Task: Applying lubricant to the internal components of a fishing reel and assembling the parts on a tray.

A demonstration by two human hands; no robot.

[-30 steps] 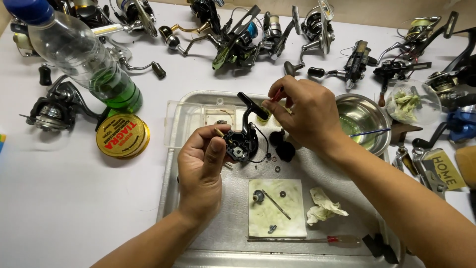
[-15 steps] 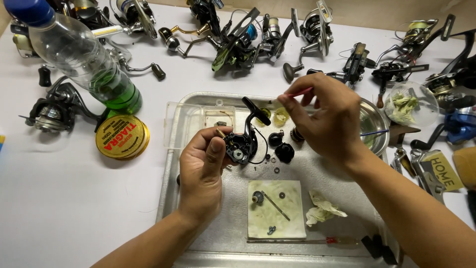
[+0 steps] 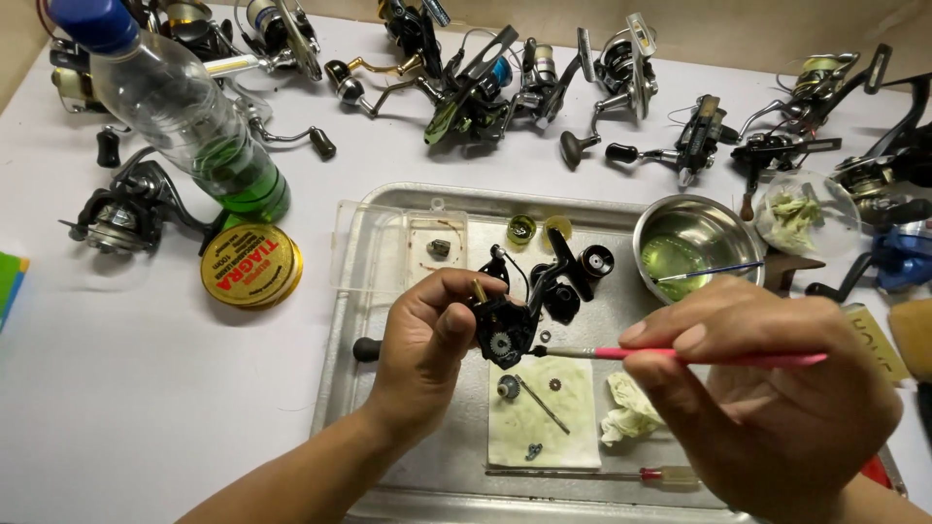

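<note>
Left hand (image 3: pixel 427 340) clamped round an opened black fishing reel body (image 3: pixel 505 325), gear exposed, held above the middle of the metal tray (image 3: pixel 340 340). Right hand (image 3: pixel 767 388) pinched on a pink-handled brush (image 3: pixel 680 355), tip touching the gear. Loose parts below on a stained pad (image 3: pixel 544 427): small gear, pin, washer. Steel bowl (image 3: pixel 694 247) of greenish liquid at the tray's far right corner. Likely risks: small parts knocked off the pad by the working wrist; reel body slipping from greasy fingers; bristles shed into the gear teeth.
</note>
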